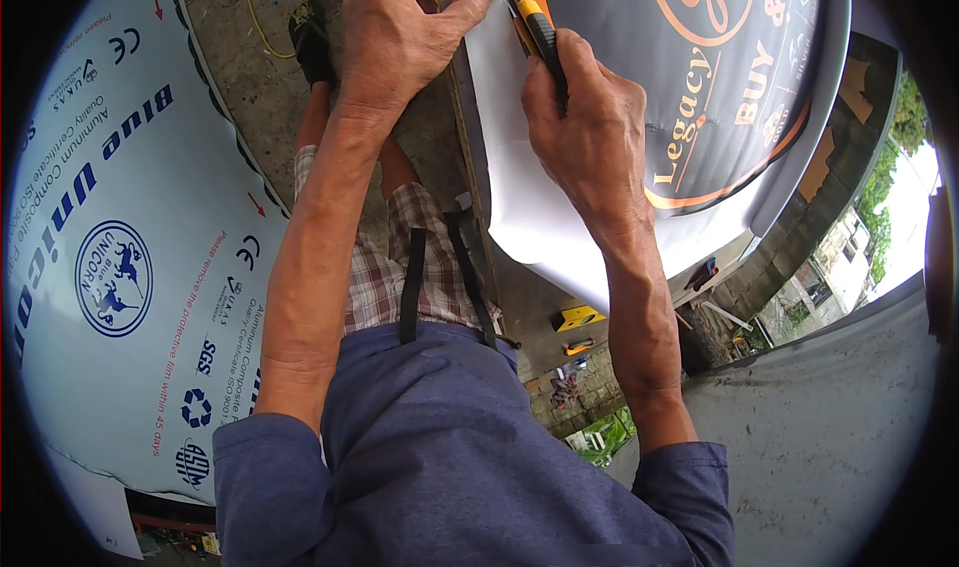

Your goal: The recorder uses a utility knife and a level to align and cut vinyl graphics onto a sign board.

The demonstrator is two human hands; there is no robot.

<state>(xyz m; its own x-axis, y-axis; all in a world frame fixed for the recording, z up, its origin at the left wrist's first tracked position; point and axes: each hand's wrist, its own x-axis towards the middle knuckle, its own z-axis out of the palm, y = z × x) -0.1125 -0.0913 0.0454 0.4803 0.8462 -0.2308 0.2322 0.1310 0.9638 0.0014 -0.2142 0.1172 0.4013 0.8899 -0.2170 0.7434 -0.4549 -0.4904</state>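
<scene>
Head: two hands (400,42) (591,132), one cutter (540,35)

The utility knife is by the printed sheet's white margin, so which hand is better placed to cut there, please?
Probably the right hand: it grips the utility knife, whose tip is near the white margin. The left hand is at that margin's left edge, so it seems better suited to steadying.

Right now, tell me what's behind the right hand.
Behind the right hand, which grips a utility knife, is the printed sheet: white left of the hand, dark grey right of it. What the hand covers cannot be seen.
</scene>
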